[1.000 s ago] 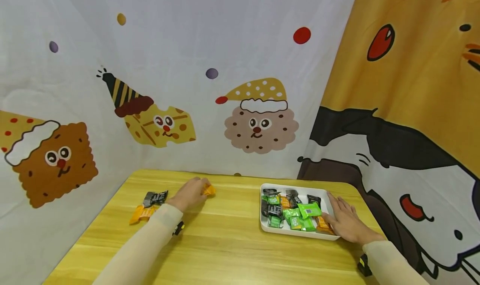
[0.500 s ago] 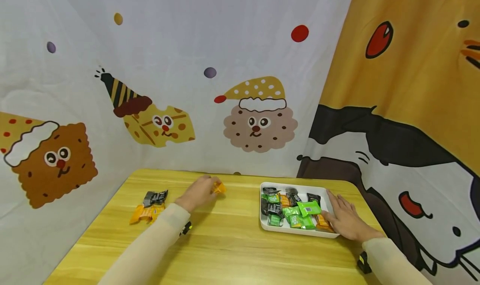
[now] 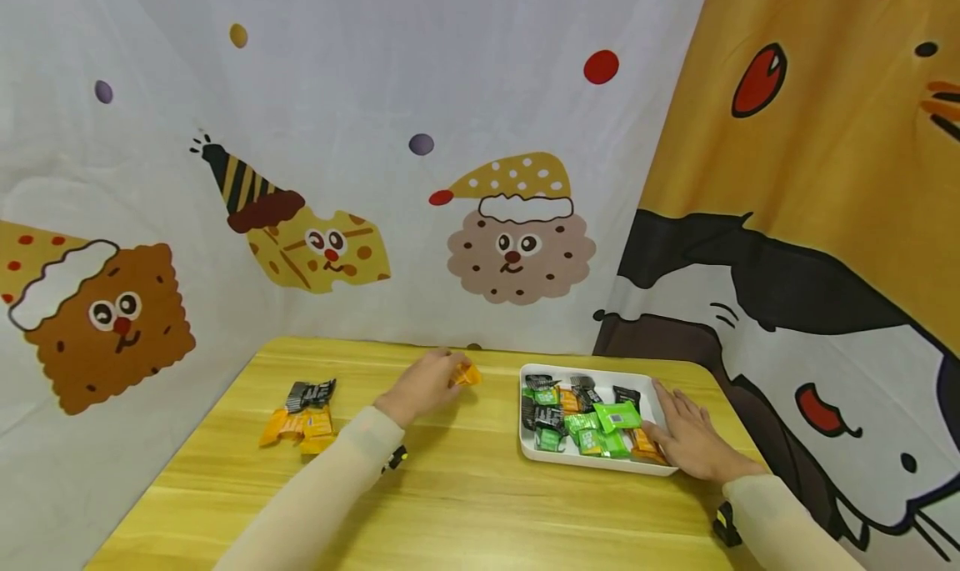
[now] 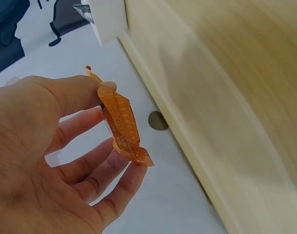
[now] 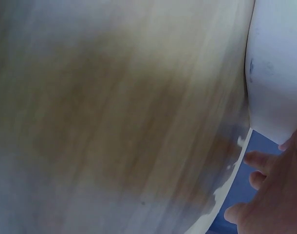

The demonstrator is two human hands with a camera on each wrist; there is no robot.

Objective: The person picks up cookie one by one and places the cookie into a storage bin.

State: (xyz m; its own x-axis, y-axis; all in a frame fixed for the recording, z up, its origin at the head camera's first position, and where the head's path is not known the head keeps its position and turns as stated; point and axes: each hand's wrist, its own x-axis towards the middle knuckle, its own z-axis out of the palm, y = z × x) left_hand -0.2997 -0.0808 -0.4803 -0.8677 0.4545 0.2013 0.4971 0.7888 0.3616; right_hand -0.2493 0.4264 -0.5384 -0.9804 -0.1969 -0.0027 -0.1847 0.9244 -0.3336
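Note:
My left hand (image 3: pixel 424 386) pinches a small orange wrapped candy (image 3: pixel 467 375) over the back middle of the table. In the left wrist view the thumb presses on one side of the crinkled wrapper, with the fingers behind it. A white tray (image 3: pixel 592 466) on the right side of the table holds several green, black and orange wrapped candies. Along the tray's right end rests my right hand (image 3: pixel 697 439), fingers extended and thumb by an orange candy (image 3: pixel 645 446) inside. The right wrist view catches the tray's outer wall (image 5: pixel 277 73) and part of that hand.
At the table's left lie a black wrapped candy (image 3: pixel 311 394) and several orange ones (image 3: pixel 283 426), partly near my left forearm. A printed cloth (image 3: pixel 420 246) hangs right behind the wooden table (image 3: pixel 450 513) and along its sides.
My left hand has carried the orange candy to the right, closer to the tray. More of the orange candies at the left now shows. My right hand stays on the tray.

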